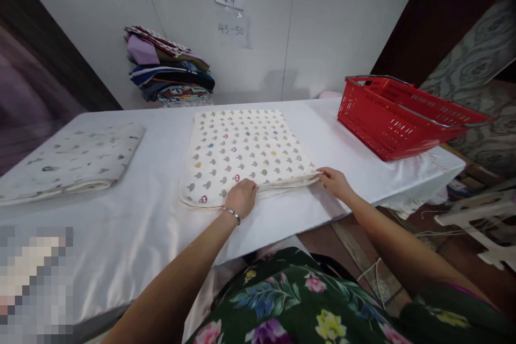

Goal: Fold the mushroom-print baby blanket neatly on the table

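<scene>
A folded cream cloth (250,145) with grey and coloured mushroom prints lies flat in the middle of the white-covered table. My left hand (242,197), with a bracelet at the wrist, grips the cloth's near edge, its fingers closed around the layers. At the near right corner my right hand (335,183) pinches the same cloth between thumb and fingers. Several layers show along the edge between my hands, lifted slightly from the tabletop. The undersides of the layers are hidden.
Another folded printed cloth (80,156) lies on the left of the white table cover (157,215). A red plastic basket (387,118) with metal handles stands at the right end. Folded fabrics (169,67) are piled against the back wall, beside paper signs (229,11). A white stool (475,220) is at the lower right.
</scene>
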`<state>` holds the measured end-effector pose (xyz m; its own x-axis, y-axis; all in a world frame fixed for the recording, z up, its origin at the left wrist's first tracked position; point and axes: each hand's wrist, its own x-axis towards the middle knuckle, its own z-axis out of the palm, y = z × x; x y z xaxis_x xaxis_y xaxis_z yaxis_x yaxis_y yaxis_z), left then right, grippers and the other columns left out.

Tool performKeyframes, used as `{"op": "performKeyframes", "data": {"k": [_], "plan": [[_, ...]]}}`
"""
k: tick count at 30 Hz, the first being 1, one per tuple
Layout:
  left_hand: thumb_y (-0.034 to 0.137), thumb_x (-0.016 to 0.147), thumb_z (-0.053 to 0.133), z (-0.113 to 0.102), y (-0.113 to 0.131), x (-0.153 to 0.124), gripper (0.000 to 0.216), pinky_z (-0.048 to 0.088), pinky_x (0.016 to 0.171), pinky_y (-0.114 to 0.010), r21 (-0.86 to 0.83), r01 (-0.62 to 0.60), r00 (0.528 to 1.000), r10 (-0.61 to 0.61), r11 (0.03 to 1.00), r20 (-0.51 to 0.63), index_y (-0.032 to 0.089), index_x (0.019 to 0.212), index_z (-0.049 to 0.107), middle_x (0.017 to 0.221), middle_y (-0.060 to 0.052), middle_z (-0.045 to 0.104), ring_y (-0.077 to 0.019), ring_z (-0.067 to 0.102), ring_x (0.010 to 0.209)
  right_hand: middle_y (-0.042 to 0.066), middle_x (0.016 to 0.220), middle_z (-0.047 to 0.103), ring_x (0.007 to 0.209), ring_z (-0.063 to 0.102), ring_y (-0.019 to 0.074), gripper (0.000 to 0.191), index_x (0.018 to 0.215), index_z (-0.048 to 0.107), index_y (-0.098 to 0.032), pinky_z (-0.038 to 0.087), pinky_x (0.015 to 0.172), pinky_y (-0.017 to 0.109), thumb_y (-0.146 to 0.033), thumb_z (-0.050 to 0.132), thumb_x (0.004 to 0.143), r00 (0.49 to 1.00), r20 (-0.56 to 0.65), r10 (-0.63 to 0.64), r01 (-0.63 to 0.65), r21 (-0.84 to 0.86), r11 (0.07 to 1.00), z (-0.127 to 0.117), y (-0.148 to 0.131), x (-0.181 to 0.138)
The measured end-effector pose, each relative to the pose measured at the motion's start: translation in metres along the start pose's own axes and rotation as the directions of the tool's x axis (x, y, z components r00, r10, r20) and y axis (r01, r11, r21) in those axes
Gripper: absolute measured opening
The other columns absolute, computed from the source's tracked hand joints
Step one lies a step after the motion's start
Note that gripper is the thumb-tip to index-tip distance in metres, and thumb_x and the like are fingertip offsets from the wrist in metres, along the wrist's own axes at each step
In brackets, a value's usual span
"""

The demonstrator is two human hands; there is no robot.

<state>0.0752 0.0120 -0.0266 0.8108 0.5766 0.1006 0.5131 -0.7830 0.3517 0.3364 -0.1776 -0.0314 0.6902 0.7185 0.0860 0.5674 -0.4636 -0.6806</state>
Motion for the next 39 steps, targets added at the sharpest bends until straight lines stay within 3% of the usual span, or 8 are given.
{"op": "performKeyframes", "data": {"k": [3,6,11,18,24,28,33,39], "plan": [[0.025,0.090,0.038,-0.001,0.000,0.000,0.021,0.041,0.073,-0.029,0.005,0.004,1.000,-0.004,1.000,0.004,0.017,0.086,0.057,0.090,-0.006,0.058,-0.0166,0.053,0.084,-0.001,0.067,0.064,0.055,0.058,0.0145,0.031,0.098,0.065,-0.020,0.047,0.059,0.027,-0.030,0.045,0.076,1.000,-0.007,-0.020,0.019,-0.048,0.999,-0.002,-0.004,0.004],[0.025,0.090,0.038,-0.002,0.002,-0.002,0.021,0.041,0.074,-0.030,0.034,-0.018,1.000,0.018,0.999,0.016,0.017,0.087,0.057,0.091,-0.006,0.057,-0.0170,0.053,0.085,0.003,0.087,0.068,0.076,0.061,0.0179,0.030,0.098,0.066,-0.022,0.047,0.073,0.030,-0.025,0.045,0.077,0.993,-0.003,-0.121,0.117,-0.231,0.966,-0.004,-0.005,0.001],[0.026,0.091,0.038,-0.003,0.002,-0.008,0.022,0.040,0.077,-0.031,0.108,-0.155,0.988,0.152,0.982,0.030,0.016,0.088,0.057,0.092,-0.008,0.056,-0.0183,0.051,0.086,0.006,0.102,0.066,0.090,0.060,0.0207,0.033,0.106,0.064,-0.022,0.045,0.081,0.032,-0.021,0.041,0.081,0.974,0.098,-0.205,0.227,-0.452,0.863,-0.005,0.000,-0.011],[0.027,0.090,0.041,-0.002,-0.003,-0.013,0.020,0.040,0.078,-0.032,0.082,-0.242,0.970,0.242,0.967,0.009,0.018,0.091,0.059,0.094,-0.007,0.056,-0.0175,0.050,0.086,0.004,0.110,0.065,0.097,0.060,0.0207,0.035,0.112,0.062,-0.022,0.044,0.083,0.031,-0.025,0.040,0.084,0.974,0.156,-0.167,0.220,-0.440,0.871,-0.006,0.007,-0.018],[0.031,0.086,0.048,-0.004,0.005,-0.013,0.017,0.040,0.076,-0.033,0.116,-0.246,0.969,0.246,0.962,0.021,0.018,0.091,0.059,0.096,-0.007,0.056,-0.0196,0.049,0.088,0.005,0.096,0.062,0.080,0.059,0.0167,0.036,0.117,0.057,-0.023,0.041,0.069,0.025,-0.031,0.043,0.085,0.961,0.164,-0.225,0.278,-0.527,0.803,-0.008,0.004,-0.021],[0.030,0.087,0.048,-0.001,0.009,-0.011,0.017,0.039,0.074,-0.033,0.159,-0.262,0.965,0.263,0.952,0.017,0.019,0.089,0.060,0.095,-0.006,0.056,-0.0195,0.049,0.087,0.005,0.092,0.059,0.076,0.056,0.0151,0.037,0.117,0.058,-0.022,0.040,0.067,0.024,-0.029,0.044,0.083,0.955,0.183,-0.232,0.291,-0.457,0.840,-0.010,0.003,-0.022],[0.030,0.089,0.044,0.003,0.007,-0.007,0.020,0.040,0.073,-0.032,0.171,-0.261,0.965,0.262,0.950,0.017,0.019,0.088,0.061,0.092,-0.005,0.057,-0.0181,0.049,0.084,0.003,0.089,0.061,0.075,0.055,0.0148,0.038,0.113,0.060,-0.021,0.042,0.072,0.026,-0.030,0.048,0.078,0.962,0.223,-0.158,0.206,-0.216,0.954,-0.012,0.011,-0.014],[0.029,0.089,0.045,0.004,0.004,-0.007,0.019,0.040,0.073,-0.031,0.163,-0.273,0.961,0.276,0.948,0.002,0.019,0.089,0.061,0.091,-0.005,0.057,-0.0180,0.049,0.084,0.005,0.083,0.065,0.073,0.057,0.0169,0.044,0.105,0.064,-0.018,0.044,0.067,0.027,-0.049,0.053,0.076,0.990,0.107,0.088,-0.071,-0.153,0.986,-0.010,0.005,0.004]]}}
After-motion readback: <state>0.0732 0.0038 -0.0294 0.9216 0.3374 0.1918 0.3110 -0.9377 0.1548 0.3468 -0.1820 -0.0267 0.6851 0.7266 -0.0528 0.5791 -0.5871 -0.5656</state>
